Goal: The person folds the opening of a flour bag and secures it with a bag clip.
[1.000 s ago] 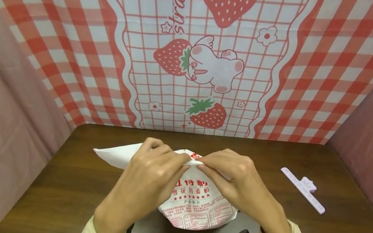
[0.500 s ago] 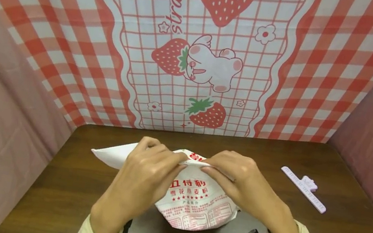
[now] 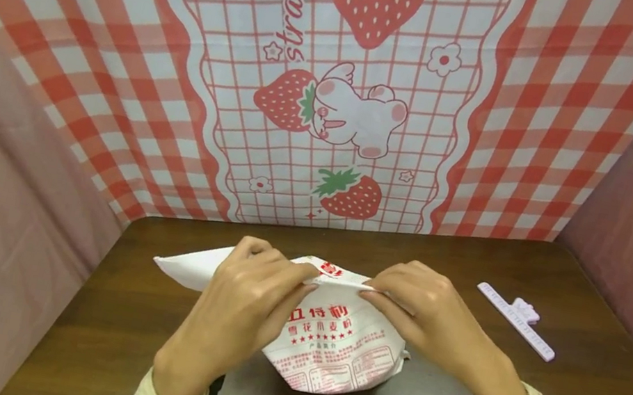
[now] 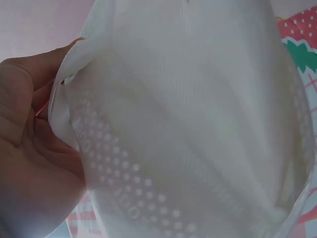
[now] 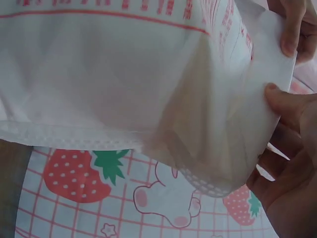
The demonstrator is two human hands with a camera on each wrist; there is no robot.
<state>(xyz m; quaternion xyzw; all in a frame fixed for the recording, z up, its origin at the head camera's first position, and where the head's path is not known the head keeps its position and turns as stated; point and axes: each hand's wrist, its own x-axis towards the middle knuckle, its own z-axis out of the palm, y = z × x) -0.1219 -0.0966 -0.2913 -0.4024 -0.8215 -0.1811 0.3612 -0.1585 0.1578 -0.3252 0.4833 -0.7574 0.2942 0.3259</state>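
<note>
Your left hand (image 3: 250,292) and right hand (image 3: 430,309) pinch white bag (image 3: 321,354) along top edge (image 3: 344,284); slackening may loosen flap (image 3: 191,265) at nine o'clock.

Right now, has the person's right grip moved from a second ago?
Yes. In the head view, the right grip has moved rightward along the white bag, closer to the pale clip on the table.
</note>
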